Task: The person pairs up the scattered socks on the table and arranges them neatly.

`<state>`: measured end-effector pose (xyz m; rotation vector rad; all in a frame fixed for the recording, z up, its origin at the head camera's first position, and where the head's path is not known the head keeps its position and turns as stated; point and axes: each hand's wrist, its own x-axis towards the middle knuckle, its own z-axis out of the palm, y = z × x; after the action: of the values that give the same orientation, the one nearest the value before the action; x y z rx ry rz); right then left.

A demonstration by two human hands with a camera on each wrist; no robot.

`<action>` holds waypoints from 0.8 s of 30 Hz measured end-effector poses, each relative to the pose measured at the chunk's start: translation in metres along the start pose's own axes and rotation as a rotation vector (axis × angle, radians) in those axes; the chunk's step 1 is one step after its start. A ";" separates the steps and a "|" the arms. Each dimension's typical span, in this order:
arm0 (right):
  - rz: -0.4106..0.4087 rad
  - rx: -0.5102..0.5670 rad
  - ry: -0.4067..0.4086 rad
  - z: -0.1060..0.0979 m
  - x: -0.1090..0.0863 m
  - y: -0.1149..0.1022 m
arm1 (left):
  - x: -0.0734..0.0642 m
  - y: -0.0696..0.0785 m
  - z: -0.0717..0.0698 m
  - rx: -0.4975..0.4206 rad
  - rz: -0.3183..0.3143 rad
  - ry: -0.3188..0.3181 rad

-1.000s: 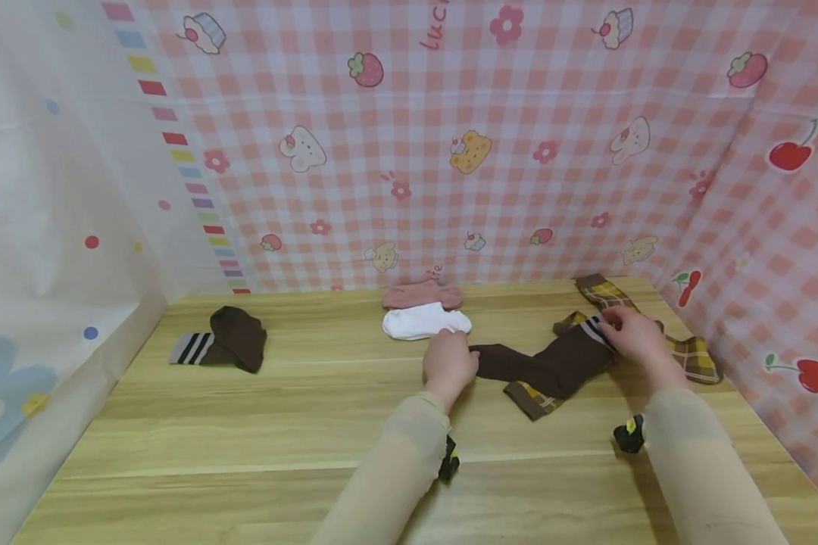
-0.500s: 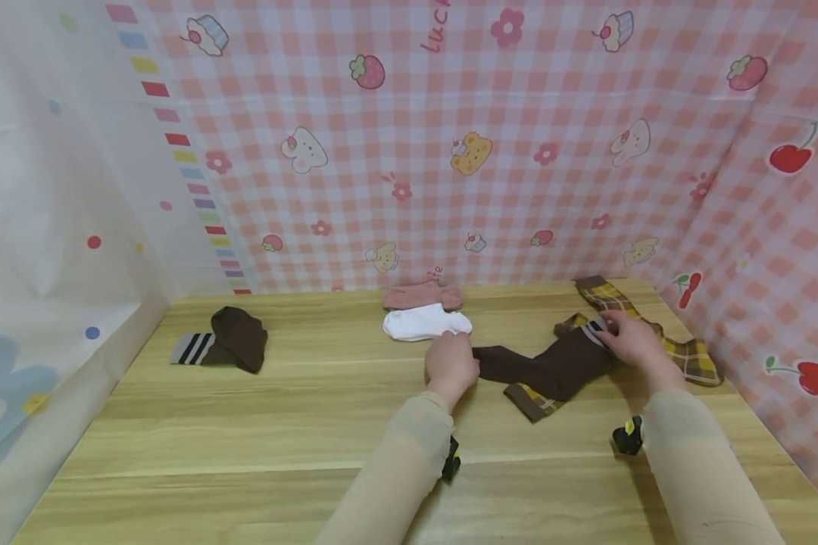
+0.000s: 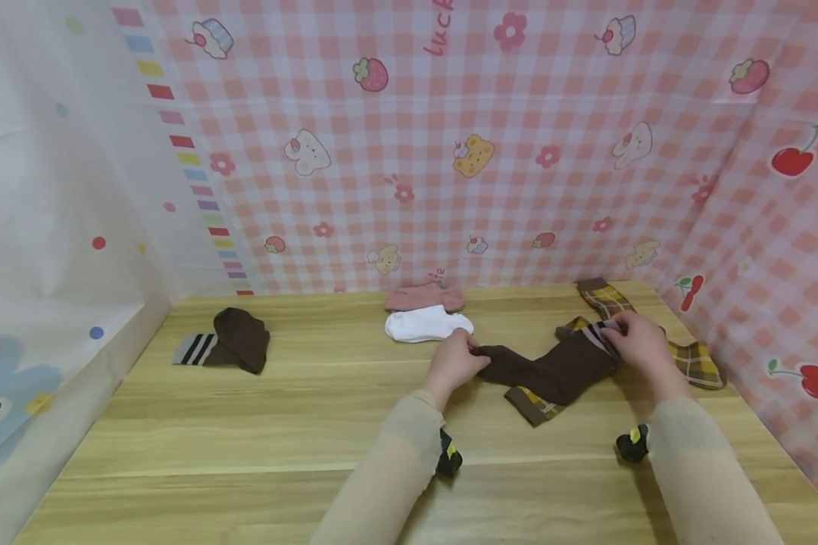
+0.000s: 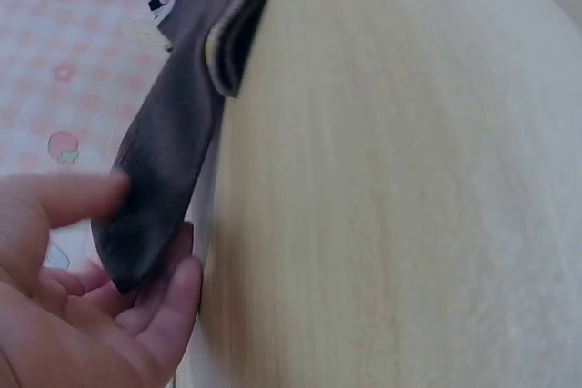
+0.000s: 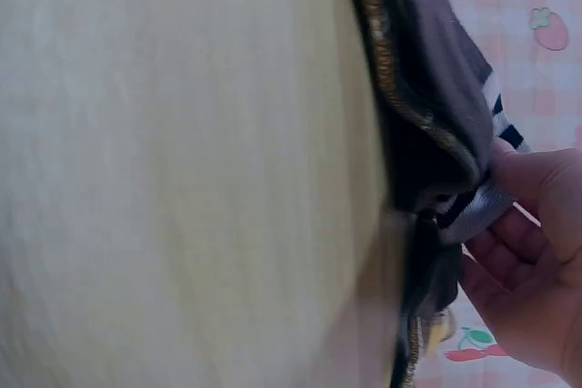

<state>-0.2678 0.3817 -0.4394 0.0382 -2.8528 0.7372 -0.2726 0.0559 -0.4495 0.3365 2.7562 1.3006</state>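
Note:
A long brown sock (image 3: 562, 371) with a grey, black-striped cuff lies stretched across yellow plaid socks (image 3: 698, 365) at the right of the table. My left hand (image 3: 455, 365) is at its toe end; in the left wrist view the thumb lies over the toe (image 4: 155, 179) and the fingers pass beneath it. At the other end, my right hand (image 3: 644, 350) pinches the striped cuff (image 5: 482, 211) between thumb and fingers. One plaid cuff (image 3: 537, 405) sticks out below the brown sock. Part of the plaid fabric is hidden under it and behind my right hand.
A white ankle sock (image 3: 423, 324) lies just beyond my left hand, with a pink sock (image 3: 423, 297) behind it against the checked cloth. Far left sits another brown striped sock (image 3: 241, 341), folded over. Patterned cloth walls (image 3: 791, 250) border the wooden table (image 3: 245, 439).
My left hand has turned from a more closed pose, its fingers now showing at the toe. The right hand has risen slightly at the cuff, and the view has shifted a little.

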 end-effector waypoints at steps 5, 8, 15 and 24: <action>-0.002 0.023 -0.004 -0.009 -0.005 -0.006 | 0.000 -0.002 0.001 -0.236 -0.032 0.027; -0.016 0.036 0.002 -0.015 -0.007 -0.010 | 0.000 -0.003 0.000 -0.254 -0.019 0.043; -0.074 0.074 0.033 -0.026 -0.012 -0.025 | -0.004 -0.005 -0.009 -0.045 0.051 0.041; -0.123 0.114 0.061 -0.034 -0.019 -0.047 | -0.007 -0.009 -0.029 0.293 0.183 0.192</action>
<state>-0.2398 0.3563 -0.3910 0.2015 -2.7196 0.8579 -0.2717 0.0264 -0.4378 0.5186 3.1513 1.0055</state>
